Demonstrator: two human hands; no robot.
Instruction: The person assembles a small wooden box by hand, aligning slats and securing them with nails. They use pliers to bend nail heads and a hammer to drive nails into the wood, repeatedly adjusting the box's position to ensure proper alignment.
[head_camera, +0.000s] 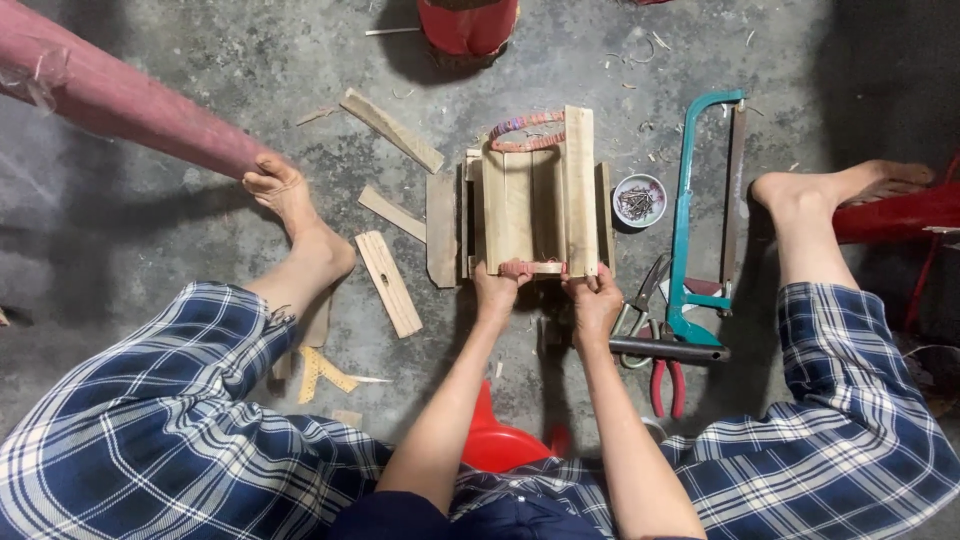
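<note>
A small box-like frame of pale wooden slats (535, 195) stands on the concrete floor between my bare feet. My left hand (497, 288) pinches its near edge from the left. My right hand (592, 298) grips the same near edge from the right. Both thumbs press on a thin reddish strip (532, 268) across that edge. At the frame's far end a curved, red-wrapped handle (527, 130) arches over the slats. A flat board (441, 230) leans against the frame's left side.
Loose wood offcuts (389, 283) lie to the left. On the right lie a teal hacksaw (690, 220), red-handled pliers (667, 375), a hammer (668, 349) and a small dish of nails (639, 201). A red stool (503, 445) is under me, a red container (468, 25) beyond.
</note>
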